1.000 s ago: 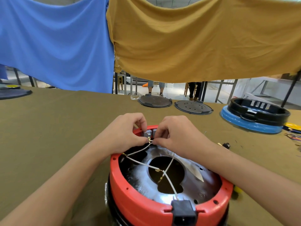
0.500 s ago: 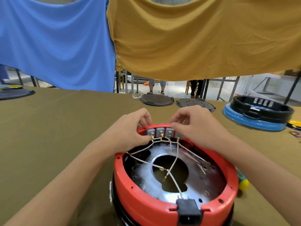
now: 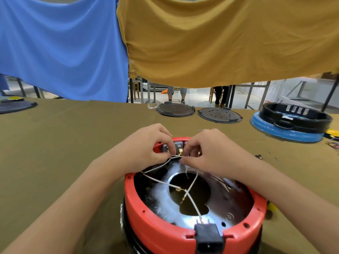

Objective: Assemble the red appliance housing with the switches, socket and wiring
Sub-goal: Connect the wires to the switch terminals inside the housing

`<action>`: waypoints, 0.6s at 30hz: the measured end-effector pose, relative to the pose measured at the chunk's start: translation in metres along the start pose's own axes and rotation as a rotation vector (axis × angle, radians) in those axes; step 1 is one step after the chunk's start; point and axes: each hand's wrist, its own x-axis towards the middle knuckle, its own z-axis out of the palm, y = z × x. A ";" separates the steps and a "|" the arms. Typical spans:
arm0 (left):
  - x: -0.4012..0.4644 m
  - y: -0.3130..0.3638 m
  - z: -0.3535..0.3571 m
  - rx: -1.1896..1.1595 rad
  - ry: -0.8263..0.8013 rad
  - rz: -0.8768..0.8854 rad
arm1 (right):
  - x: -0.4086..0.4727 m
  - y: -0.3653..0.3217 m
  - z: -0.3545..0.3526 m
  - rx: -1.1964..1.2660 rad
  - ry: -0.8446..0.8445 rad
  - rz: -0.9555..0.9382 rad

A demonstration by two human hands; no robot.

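Observation:
The round red housing (image 3: pixel 157 226) stands open side up in front of me, with a shiny metal plate (image 3: pixel 216 215) inside and a black socket (image 3: pixel 208 237) in its near rim. Grey switches (image 3: pixel 178 146) sit in the far rim. White wires (image 3: pixel 192 200) with brass terminals cross the opening. My left hand (image 3: pixel 145 149) pinches white wire ends just below the switches. My right hand (image 3: pixel 211 153) meets it there, its fingertips pinching the same wire bundle. The switches are mostly hidden by both hands.
Two dark round lids (image 3: pixel 175 110) (image 3: pixel 219 115) lie at the table's far edge. A black ring on a blue base (image 3: pixel 291 123) stands at the far right. Small loose parts (image 3: pixel 258 156) lie right of the housing. Blue and mustard cloths hang behind.
My right hand has come back down from the far rim to the wires beside my left hand, covering most of the switches again. The left hand stays at the switches.

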 end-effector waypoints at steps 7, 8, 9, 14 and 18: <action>0.001 0.002 -0.001 0.008 -0.023 0.000 | 0.000 -0.001 0.001 -0.015 0.002 0.040; 0.001 0.001 -0.001 0.016 -0.018 0.005 | 0.000 -0.001 0.001 -0.038 0.009 0.041; 0.001 0.001 -0.001 0.021 -0.013 0.008 | 0.000 -0.002 0.002 -0.045 0.011 0.039; 0.001 0.001 0.001 0.026 -0.038 0.020 | 0.002 -0.002 0.002 -0.013 -0.006 0.024; 0.003 0.001 0.000 0.046 -0.059 0.020 | 0.004 -0.001 0.002 0.001 -0.019 0.004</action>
